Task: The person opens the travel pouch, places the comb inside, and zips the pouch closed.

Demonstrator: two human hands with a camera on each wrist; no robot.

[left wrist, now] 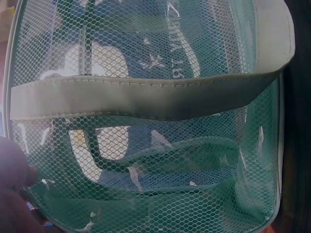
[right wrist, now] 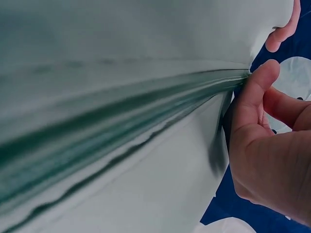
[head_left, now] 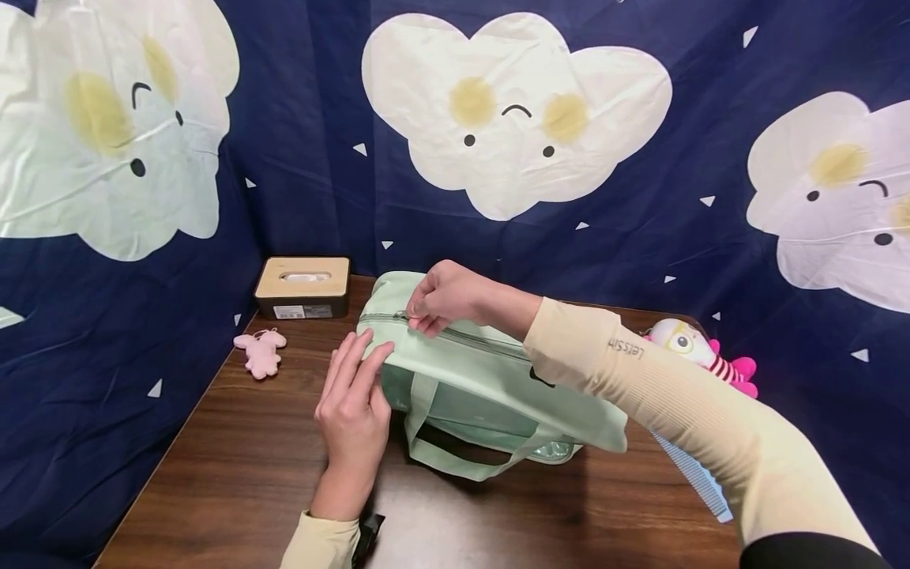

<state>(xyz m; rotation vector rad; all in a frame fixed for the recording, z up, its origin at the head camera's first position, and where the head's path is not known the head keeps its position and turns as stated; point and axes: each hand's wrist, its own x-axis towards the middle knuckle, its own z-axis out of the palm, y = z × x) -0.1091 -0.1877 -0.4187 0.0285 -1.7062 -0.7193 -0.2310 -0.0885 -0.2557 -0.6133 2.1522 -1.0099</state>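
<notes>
A mint-green bag point(head_left: 490, 375) with a mesh-patterned see-through front point(left wrist: 160, 165) lies on the table, its zipper point(head_left: 483, 341) running along the upper side. Near the zipper's left end, my right hand point(head_left: 455, 294) pinches the zipper pull between thumb and finger; the pull itself is mostly hidden by the fingertips. In the right wrist view the zipper point(right wrist: 121, 116) runs toward that hand point(right wrist: 272, 145). My left hand point(head_left: 353, 407) touches the bag's left end with its fingers extended. A carry strap point(left wrist: 136, 99) crosses the front in the left wrist view.
A tissue box point(head_left: 303, 288) with a wooden top stands at the back left, a small pink plush toy point(head_left: 261, 353) in front of it. Behind my right arm lie a white and pink plush toy point(head_left: 686, 348) and a light-blue ridged item point(head_left: 697, 478). Cloud-printed cloth point(head_left: 306, 158) hangs behind the table.
</notes>
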